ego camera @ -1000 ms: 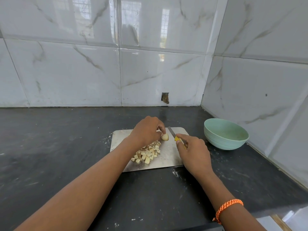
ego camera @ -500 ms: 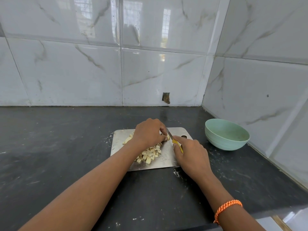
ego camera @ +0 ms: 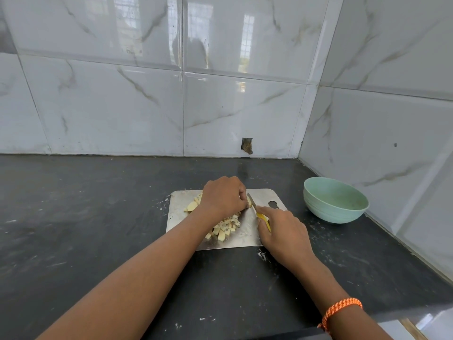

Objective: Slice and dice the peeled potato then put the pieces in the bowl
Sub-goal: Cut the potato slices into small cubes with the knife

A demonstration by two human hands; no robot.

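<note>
A dark tabletop (ego camera: 85, 217) with pale specks meets white marble-look wall tiles (ego camera: 110, 106) in a corner. Low in the back wall sits a small ragged hole (ego camera: 247, 146). An orange braided wristband (ego camera: 339, 311) shows at the lower right.

The potato piece (ego camera: 249, 200), seen lifted a second ago, has been pressed down on the cutting board (ego camera: 247, 238) under the left hand (ego camera: 224, 196). The knife (ego camera: 257, 209) has been brought against it, and potato slices (ego camera: 192, 206) have been uncovered at the far left.
</note>
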